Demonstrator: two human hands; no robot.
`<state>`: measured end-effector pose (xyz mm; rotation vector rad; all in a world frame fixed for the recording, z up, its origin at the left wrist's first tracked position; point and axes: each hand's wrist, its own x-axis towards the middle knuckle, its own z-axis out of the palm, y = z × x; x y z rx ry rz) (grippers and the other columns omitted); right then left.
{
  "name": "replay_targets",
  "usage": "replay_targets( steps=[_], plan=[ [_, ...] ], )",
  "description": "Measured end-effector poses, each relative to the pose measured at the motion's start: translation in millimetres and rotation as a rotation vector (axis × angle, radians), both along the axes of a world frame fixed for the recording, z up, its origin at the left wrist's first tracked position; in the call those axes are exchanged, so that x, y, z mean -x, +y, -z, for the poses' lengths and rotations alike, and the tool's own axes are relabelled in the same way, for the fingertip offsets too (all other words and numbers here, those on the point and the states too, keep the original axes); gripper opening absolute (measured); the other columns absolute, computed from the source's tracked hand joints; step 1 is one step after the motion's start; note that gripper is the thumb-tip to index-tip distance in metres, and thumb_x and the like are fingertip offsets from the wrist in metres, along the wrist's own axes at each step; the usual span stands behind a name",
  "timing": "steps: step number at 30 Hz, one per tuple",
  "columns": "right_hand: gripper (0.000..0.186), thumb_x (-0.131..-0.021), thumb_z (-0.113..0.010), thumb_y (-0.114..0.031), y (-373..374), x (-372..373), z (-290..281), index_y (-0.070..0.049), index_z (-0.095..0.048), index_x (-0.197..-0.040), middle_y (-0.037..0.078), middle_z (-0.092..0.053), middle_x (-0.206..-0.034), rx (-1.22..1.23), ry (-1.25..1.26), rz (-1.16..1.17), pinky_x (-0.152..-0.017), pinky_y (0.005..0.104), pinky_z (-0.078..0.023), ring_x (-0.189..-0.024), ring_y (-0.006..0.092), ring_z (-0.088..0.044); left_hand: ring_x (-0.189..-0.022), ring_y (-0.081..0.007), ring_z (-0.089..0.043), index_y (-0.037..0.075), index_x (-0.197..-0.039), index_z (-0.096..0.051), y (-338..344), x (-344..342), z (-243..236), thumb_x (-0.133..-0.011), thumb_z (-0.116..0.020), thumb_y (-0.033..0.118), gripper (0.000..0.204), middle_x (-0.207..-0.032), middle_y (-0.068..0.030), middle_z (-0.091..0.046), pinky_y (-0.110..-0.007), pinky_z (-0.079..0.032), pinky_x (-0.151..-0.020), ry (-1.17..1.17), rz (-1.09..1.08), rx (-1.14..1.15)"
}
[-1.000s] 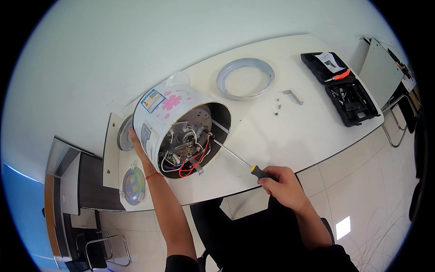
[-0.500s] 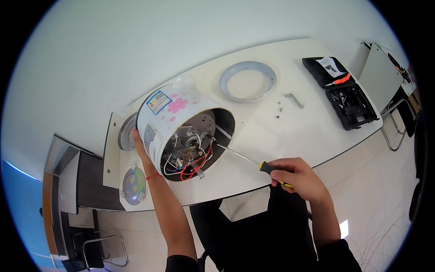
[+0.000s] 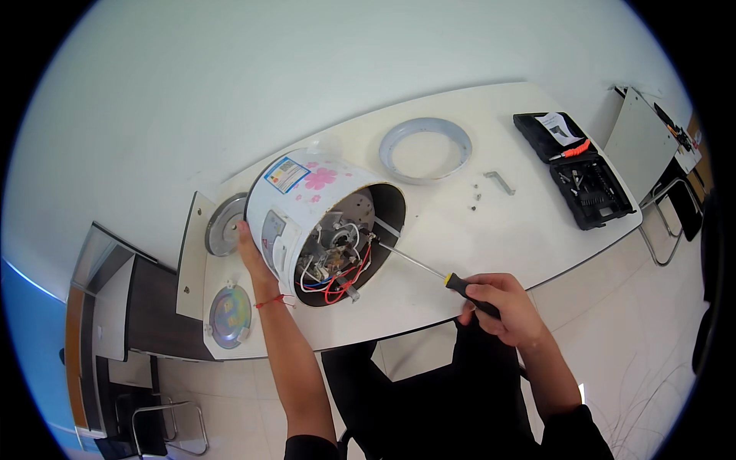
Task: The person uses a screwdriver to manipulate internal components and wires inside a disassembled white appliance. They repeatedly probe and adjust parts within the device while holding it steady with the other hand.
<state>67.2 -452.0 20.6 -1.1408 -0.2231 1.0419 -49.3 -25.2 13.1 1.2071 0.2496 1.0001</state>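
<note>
A white rice cooker (image 3: 313, 203) with pink flowers lies on its side, its open base turned toward me and to the right. Metal parts and red, white and blue wires (image 3: 337, 290) show inside. My left hand (image 3: 254, 251) holds the cooker at its left end, the fingers partly hidden behind it. In my right hand (image 3: 506, 308), closed round the black and yellow handle, is a screwdriver (image 3: 420, 264). Its shaft reaches into the open base, and the tip is at a small part near the wires; exact contact cannot be made out.
On the white table (image 3: 460, 238) lie a grey ring (image 3: 387, 157), a metal bracket (image 3: 500, 182) and several small screws (image 3: 474, 201). An open black tool case (image 3: 590, 192) stands at the right. A metal lid (image 3: 224, 228) and a round iridescent disc (image 3: 230, 316) are at the left.
My right hand has turned the screwdriver's handle, with its tip still inside the base. The whole view has shifted slightly; my left hand keeps its hold on the cooker.
</note>
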Motion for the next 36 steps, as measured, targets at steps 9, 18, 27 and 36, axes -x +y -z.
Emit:
replay_targets(
  steps=[9, 18, 27, 36],
  plan=[
    [0.026, -0.097, -0.063, -0.022, 7.0, -4.0, -24.4, 0.002, -0.067, -0.090, 0.001, -0.049, -0.058, 0.305, -0.726, -0.113, -0.050, 0.0287, -0.034, -0.051, 0.0088, -0.043, -0.117, -0.0263, -0.064, -0.003, -0.141, -0.051, -13.5, 3.1, -10.4, -0.103, -0.047, 0.056, 0.071, -0.134, -0.0161, -0.062, -0.037, -0.051, -0.101, 0.023, 0.053, -0.004],
    [0.020, -0.090, -0.067, -0.016, 11.5, 15.8, -47.3, 0.004, -0.066, -0.094, 0.017, -0.063, -0.070, 0.418, -1.361, 0.084, -0.060, 0.0403, -0.046, -0.063, 0.0332, -0.060, -0.110, -0.0278, -0.068, -0.008, -0.136, -0.053, -11.1, -2.0, -7.7, -0.104, -0.049, 0.055, 0.071, -0.127, -0.0186, -0.066, -0.040, -0.056, -0.093, -0.010, 0.039, -0.011],
    [0.021, -0.097, -0.066, -0.015, 12.5, 2.6, -14.4, 0.005, -0.070, -0.104, 0.002, -0.061, -0.072, -0.054, -0.518, 0.374, -0.054, 0.0215, -0.040, -0.060, 0.0052, -0.052, -0.107, -0.0264, -0.069, -0.008, -0.133, -0.056, -5.2, -1.5, -3.3, -0.104, -0.050, 0.053, 0.069, -0.124, -0.0183, -0.067, -0.039, -0.057, -0.091, -0.038, 0.023, -0.015],
    [0.027, -0.098, -0.067, -0.021, 13.2, 9.9, -4.4, 0.004, -0.068, -0.087, 0.000, -0.055, -0.059, 0.167, -0.919, 0.443, -0.049, 0.0254, -0.034, -0.051, 0.0072, -0.045, -0.106, -0.0251, -0.069, -0.008, -0.133, -0.056, -1.2, 0.4, 1.0, -0.104, -0.049, 0.052, 0.067, -0.123, -0.0172, -0.068, -0.037, -0.056, -0.091, -0.058, 0.062, -0.014]
  ],
)
